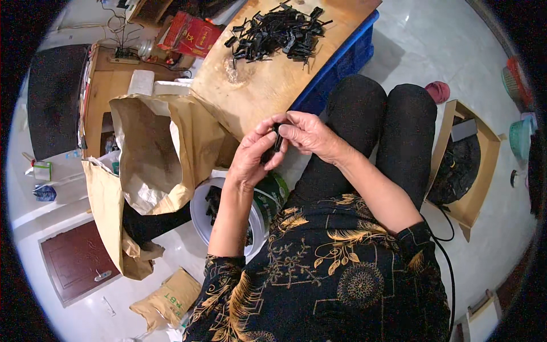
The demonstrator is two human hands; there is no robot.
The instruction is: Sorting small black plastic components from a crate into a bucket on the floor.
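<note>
Both of my hands meet in front of my lap around a small black plastic part (pixel 278 135). My left hand (pixel 253 151) wraps its fingers around the part from the left. From the right, my right hand (pixel 310 135) pinches its upper end between thumb and fingers. Most of the part is hidden by the fingers, so its full shape does not show. Beyond the hands, a heap of black plastic parts (pixel 279 33) with thin sticks lies on a wooden board (pixel 228 91). Below my left forearm stands a white bucket (pixel 200 214) with black pieces inside.
A blue crate (pixel 342 62) supports the board. Large open brown paper bags (pixel 188 131) stand at the left. On the right, a cardboard box (pixel 484 171) holds dark things, with a black cable (pixel 450 268) running nearby. A tan sack (pixel 168 299) lies on the floor.
</note>
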